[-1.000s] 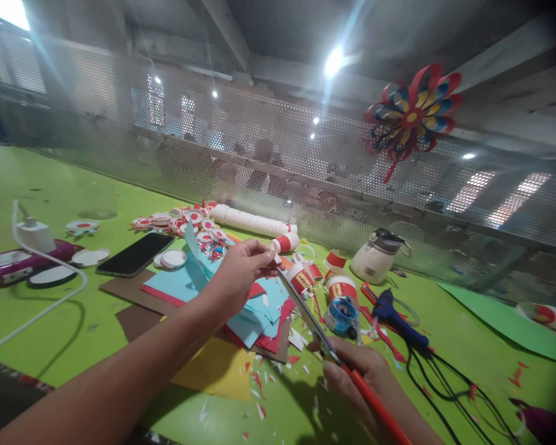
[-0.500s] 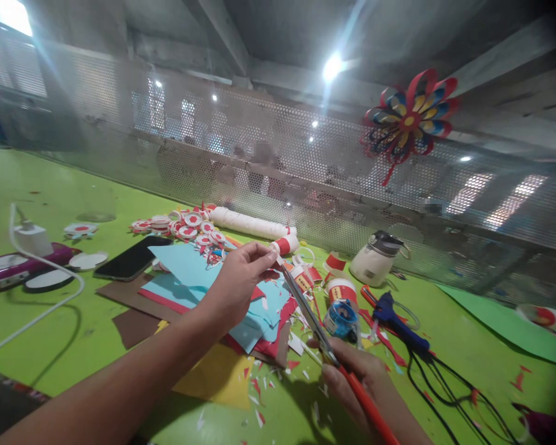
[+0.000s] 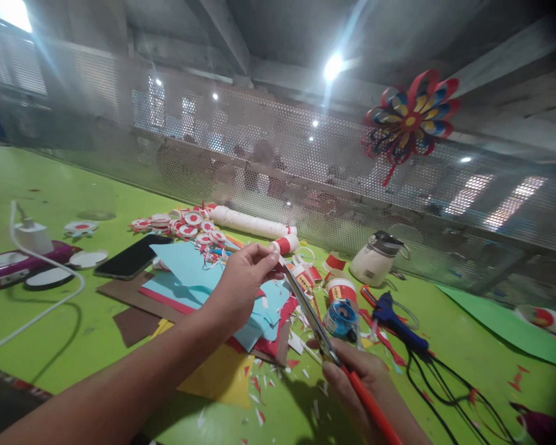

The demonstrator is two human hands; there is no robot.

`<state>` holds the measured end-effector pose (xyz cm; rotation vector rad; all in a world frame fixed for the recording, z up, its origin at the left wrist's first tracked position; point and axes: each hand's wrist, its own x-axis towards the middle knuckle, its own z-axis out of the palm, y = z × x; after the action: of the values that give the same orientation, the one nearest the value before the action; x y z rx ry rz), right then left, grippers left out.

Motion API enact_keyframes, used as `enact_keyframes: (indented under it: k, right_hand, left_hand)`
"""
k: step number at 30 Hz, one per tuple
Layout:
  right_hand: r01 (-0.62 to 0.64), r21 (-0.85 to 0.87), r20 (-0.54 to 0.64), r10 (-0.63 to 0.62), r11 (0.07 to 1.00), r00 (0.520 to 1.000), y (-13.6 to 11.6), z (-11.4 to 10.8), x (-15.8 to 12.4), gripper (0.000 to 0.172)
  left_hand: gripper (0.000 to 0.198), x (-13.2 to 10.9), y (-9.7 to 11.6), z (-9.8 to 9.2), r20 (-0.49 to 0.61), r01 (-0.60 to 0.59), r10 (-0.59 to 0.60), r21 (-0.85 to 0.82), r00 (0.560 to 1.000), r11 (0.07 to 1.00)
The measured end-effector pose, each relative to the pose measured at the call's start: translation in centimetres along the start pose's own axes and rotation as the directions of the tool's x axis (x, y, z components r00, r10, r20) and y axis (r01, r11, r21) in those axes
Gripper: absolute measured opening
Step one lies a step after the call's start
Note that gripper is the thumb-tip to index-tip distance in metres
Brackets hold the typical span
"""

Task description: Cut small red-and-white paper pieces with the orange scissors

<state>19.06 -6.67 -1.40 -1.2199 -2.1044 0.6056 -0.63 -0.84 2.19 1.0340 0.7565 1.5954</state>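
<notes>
My right hand point(image 3: 359, 374) is wrapped round the red handles of a pair of scissors point(image 3: 309, 309), whose long blades point up and away to the left. At the blade tips, my left hand point(image 3: 246, 278) pinches a small piece of paper, mostly hidden by the fingers. Light blue paper sheets point(image 3: 180, 272) lie under my left hand, over red and brown sheets. Just beyond the fingertips is a red-and-white paper cup point(image 3: 285, 245) on its side. Small red and white scraps point(image 3: 257, 389) are scattered below the scissors.
A blue glue gun point(image 3: 401, 327) with dark cords lies at right, near a white kettle-like container point(image 3: 375, 259) and a roll of blue tape point(image 3: 341, 318). Left are a phone point(image 3: 132, 256), a purple power strip point(image 3: 23, 266) and a white cable. Red-and-white paper rings point(image 3: 188, 225) are heaped behind.
Both hands stay almost in the same place. The scissors and my left fingers have shifted very slightly to the right.
</notes>
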Motion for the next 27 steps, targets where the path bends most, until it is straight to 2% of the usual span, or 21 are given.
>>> enact_keyframes:
  k: [11,18,23,27]
  right_hand:
    - [-0.073,0.064,0.013,0.072,0.995,0.997,-0.83,0.02,-0.17,0.043]
    - [-0.040,0.122,0.055,0.033,0.992,0.998,-0.88,0.16,-0.08,0.043]
    - [-0.005,0.092,0.064,-0.001,0.996,0.998,-0.87,0.11,0.00,0.044]
    - [-0.021,0.065,0.046,0.018,0.998,0.999,-0.93,0.19,-0.01,0.048]
  left_hand:
    - [0.014,-0.29,-0.30,0.30,-0.063,0.017,-0.018,-0.006,0.998,1.000]
    - [0.014,-0.29,-0.51,0.21,-0.068,0.007,-0.007,-0.004,0.998,1.000]
    - [0.014,-0.33,-0.57,0.14,-0.072,0.012,-0.011,0.009,0.997,1.000]
    - [0.013,-0.32,-0.49,0.32,-0.068,0.006,-0.006,-0.014,0.998,1.000]
